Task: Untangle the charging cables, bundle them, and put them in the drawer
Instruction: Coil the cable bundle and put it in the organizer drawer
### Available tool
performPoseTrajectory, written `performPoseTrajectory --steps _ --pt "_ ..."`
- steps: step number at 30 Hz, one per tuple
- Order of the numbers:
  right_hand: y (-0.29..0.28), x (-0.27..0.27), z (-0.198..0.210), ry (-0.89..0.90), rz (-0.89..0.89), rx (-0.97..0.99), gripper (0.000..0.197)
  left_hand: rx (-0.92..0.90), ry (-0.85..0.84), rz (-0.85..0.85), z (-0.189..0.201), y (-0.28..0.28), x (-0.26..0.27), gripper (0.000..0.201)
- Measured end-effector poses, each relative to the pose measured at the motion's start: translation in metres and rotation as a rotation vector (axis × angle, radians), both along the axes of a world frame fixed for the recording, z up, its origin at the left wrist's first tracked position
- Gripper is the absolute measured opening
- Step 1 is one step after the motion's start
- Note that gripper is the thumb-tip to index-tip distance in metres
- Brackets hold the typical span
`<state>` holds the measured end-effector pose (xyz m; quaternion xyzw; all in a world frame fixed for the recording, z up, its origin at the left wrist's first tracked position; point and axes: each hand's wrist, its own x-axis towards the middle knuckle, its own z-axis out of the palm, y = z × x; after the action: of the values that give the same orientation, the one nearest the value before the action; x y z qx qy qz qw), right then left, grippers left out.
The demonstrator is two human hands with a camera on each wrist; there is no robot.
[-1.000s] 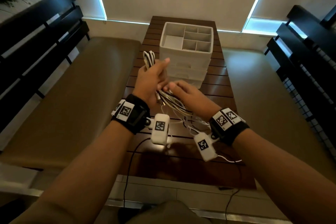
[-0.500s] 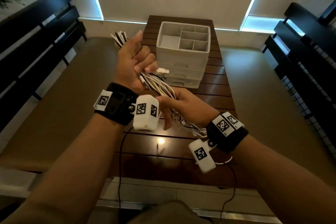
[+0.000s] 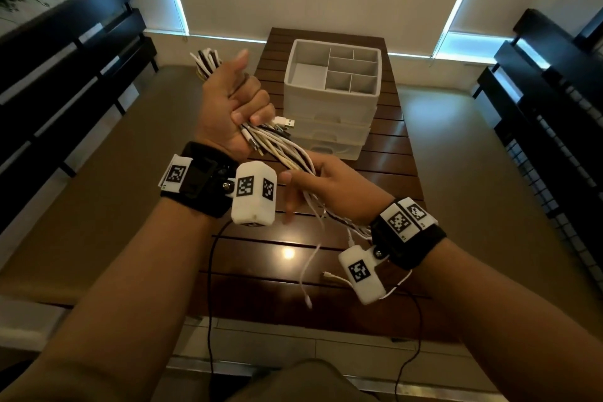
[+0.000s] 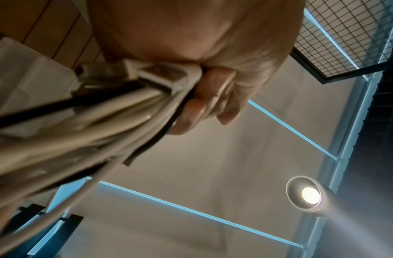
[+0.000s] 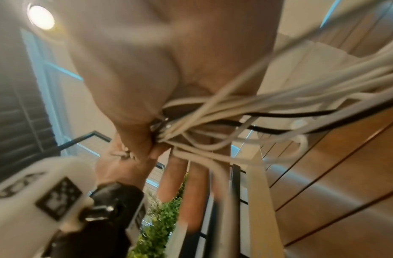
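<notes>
Cables were held above the desk in front of the drawer unit, left hand fisted on the bundle, right hand wrapped loosely round the strands. Only the left wrist view showed fingers clamped on plug ends. Versus 0.5 s ago: grips unchanged, tails hung lower.
</notes>
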<state>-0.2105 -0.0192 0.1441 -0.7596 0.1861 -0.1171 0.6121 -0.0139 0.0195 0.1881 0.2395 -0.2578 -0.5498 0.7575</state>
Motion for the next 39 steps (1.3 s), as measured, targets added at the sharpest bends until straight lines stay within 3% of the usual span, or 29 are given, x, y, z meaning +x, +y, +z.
performPoseTrajectory --steps 3,7,10,14,17,19,21,26,29,34,39 --pt "-0.001 -0.013 0.003 0.025 0.053 0.162 0.009 0.090 -0.038 0.002 -0.003 0.000 0.003 0.065" --pt "-0.013 -0.021 0.001 0.157 0.106 0.086 0.015 0.263 -0.177 0.069 -0.007 0.002 0.002 0.061" --pt "-0.021 -0.018 0.004 0.320 0.143 -0.145 0.025 0.340 -0.383 0.136 -0.006 0.003 0.001 0.048" --pt "-0.028 -0.001 0.013 0.547 0.279 -0.735 0.035 0.415 -0.746 0.209 -0.006 0.004 -0.013 0.041" --pt "-0.039 0.012 0.019 0.716 0.324 -0.870 0.035 0.440 -1.021 0.243 -0.011 0.002 -0.021 0.037" --pt "-0.041 0.018 0.024 0.758 0.350 -0.937 0.048 0.418 -1.166 0.203 -0.018 0.001 -0.027 0.042" --pt "-0.044 0.021 0.028 0.711 0.340 -0.958 0.060 0.420 -1.189 0.133 -0.025 0.001 -0.037 0.046" --pt "-0.050 0.020 0.035 0.658 0.295 -1.050 0.047 0.499 -1.097 0.042 -0.030 0.004 -0.045 0.046" --pt "-0.048 0.014 0.039 0.549 0.231 -0.979 0.035 0.505 -1.121 0.005 -0.022 0.005 -0.042 0.049" --pt "-0.057 0.012 0.039 0.557 0.047 -0.975 0.035 0.441 -1.140 -0.037 -0.018 0.008 -0.043 0.047" --pt "-0.054 0.002 0.047 0.311 -0.041 -0.853 0.035 0.392 -1.028 -0.100 -0.020 0.009 -0.043 0.050"
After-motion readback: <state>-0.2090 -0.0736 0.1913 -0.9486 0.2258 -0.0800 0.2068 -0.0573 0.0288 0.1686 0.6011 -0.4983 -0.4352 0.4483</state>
